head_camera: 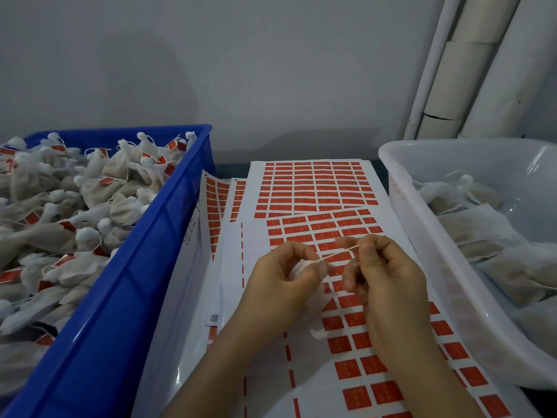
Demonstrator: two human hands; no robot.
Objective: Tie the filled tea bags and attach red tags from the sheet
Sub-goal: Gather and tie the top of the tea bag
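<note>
My left hand (281, 282) grips a small white tea bag (301, 268) by its gathered neck, above the sheet of red tags (355, 342). A thin string (337, 253) runs taut from the bag up and right to my right hand (382, 276), which pinches it between thumb and forefinger. Most of the bag is hidden inside my left palm; a white corner (318, 333) peeks out below the wrist. More tag sheets (313, 185) lie behind, overlapping.
A blue crate (126, 285) on the left is piled with tied, tagged bags (75, 200). A translucent white tub (422, 236) on the right holds untied filled bags (488, 230). White pipes (470, 70) stand at the back right against a grey wall.
</note>
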